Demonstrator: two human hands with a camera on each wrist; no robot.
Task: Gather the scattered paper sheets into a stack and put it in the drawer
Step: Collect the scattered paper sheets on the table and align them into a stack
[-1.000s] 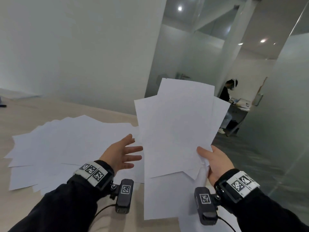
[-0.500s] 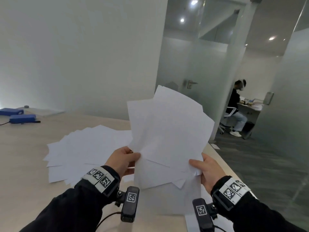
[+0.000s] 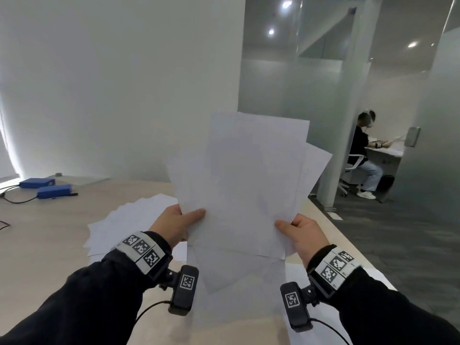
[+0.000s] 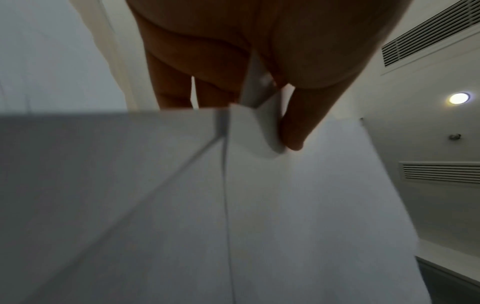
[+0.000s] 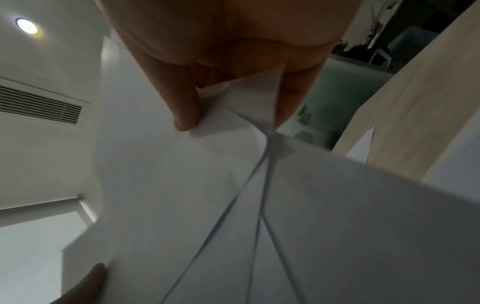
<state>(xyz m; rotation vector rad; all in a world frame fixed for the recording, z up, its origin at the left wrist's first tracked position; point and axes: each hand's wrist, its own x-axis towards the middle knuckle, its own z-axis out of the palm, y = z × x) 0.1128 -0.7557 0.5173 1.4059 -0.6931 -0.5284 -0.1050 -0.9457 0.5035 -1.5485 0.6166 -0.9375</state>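
Fingers (image 4: 176, 82) behind sheets (image 3: 246, 185) seen only in wrist view, w/ thumb in front.

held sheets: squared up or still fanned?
Fanned. The sheets show staggered corners at top and right; both hands, left and right, pinch their lower edges.

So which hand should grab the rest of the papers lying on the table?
Probably the left hand. The loose sheets lie on the table just beyond it, on its side. The right hand already pinches the held bundle and could keep its grip alone.
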